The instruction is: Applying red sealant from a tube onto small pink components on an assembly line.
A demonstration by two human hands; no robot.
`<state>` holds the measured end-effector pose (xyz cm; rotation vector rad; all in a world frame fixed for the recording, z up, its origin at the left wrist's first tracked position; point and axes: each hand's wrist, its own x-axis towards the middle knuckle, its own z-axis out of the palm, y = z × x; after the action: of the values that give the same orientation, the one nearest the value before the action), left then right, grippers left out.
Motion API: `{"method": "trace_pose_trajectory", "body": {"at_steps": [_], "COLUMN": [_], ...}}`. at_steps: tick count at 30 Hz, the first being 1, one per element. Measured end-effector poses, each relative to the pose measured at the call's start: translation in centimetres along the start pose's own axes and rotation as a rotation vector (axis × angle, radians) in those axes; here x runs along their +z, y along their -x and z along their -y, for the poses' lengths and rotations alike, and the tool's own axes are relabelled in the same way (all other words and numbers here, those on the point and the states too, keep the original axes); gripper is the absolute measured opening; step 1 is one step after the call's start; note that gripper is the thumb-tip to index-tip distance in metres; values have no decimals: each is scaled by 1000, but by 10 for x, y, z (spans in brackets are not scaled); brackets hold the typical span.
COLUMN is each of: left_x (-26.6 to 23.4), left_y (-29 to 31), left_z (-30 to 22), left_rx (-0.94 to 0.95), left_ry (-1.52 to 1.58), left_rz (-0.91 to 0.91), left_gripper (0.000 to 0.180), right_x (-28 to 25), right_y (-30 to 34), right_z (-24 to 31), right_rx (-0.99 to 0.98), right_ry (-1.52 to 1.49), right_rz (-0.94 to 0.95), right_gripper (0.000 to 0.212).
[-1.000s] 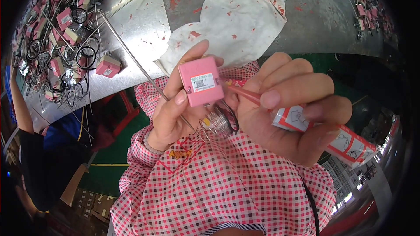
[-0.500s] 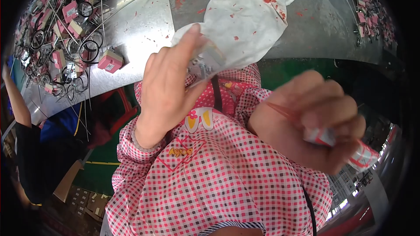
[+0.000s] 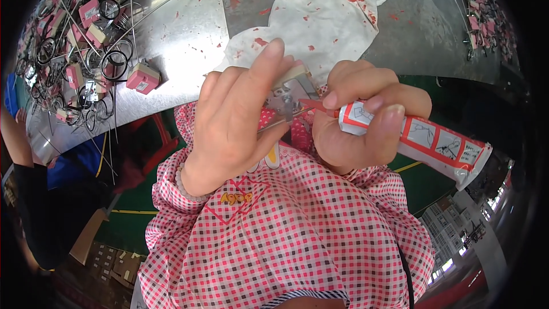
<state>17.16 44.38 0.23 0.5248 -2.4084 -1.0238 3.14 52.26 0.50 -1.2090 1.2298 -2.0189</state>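
My left hand [image 3: 231,120] is wrapped round a small boxy part with a metal face [image 3: 293,92], held over my lap close to the table edge. Its cream-coloured upper side shows beyond my fingers; the rest is hidden. In my right hand [image 3: 372,117] is a red and white sealant tube [image 3: 437,140], gripped near its neck. The tube's red pointed nozzle [image 3: 316,105] reaches left to the metal face; whether it touches cannot be told. A white cloth [image 3: 320,26] with red smears lies on the table just beyond both hands.
At the left, a heap of pink and cream boxes with coiled wires [image 3: 86,40] covers the metal table [image 3: 186,28]. One pink box [image 3: 143,78] sits apart near the edge. More such parts [image 3: 483,23] lie far right. Another person's arm [image 3: 16,137] is at the far left.
My right hand has swung left and up, turning the tube so its nozzle points at the part. My left hand has moved slightly right, tilting the part's metal face into view.
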Motion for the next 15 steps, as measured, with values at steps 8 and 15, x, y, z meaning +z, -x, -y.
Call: {"method": "trace_pose_trajectory", "body": {"at_steps": [8,15], "left_x": [4,1], "left_y": [-1,-2], "left_z": [4,1], "left_rx": [4,-48], "left_ry": [7,36], "left_rz": [-27,-6], "left_gripper": [85,86], "right_x": [15,10], "right_y": [2,-3], "right_z": [-8,-14], "right_rx": [-39,-121], "right_ry": [-164,21], "right_rz": [-181,-13], "right_gripper": [14,12]}}
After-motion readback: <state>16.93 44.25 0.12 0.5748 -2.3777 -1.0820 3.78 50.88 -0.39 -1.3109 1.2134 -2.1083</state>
